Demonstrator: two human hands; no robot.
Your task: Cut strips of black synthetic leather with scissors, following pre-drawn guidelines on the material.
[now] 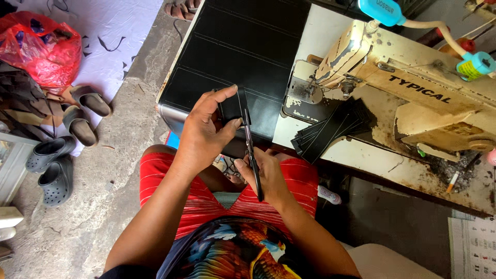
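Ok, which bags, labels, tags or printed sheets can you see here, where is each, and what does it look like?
Red plastic bag: top left on the floor, crumpled and stuffed.
Blue tag: top, above the sewing machine, rounded, with print.
Yellow label: on a blue clip at top right.
Calendar sheet: bottom right, white with a number grid.

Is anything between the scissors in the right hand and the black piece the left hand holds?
Nothing visible. The scissors in the right hand already reach the black piece pinched by the left hand.
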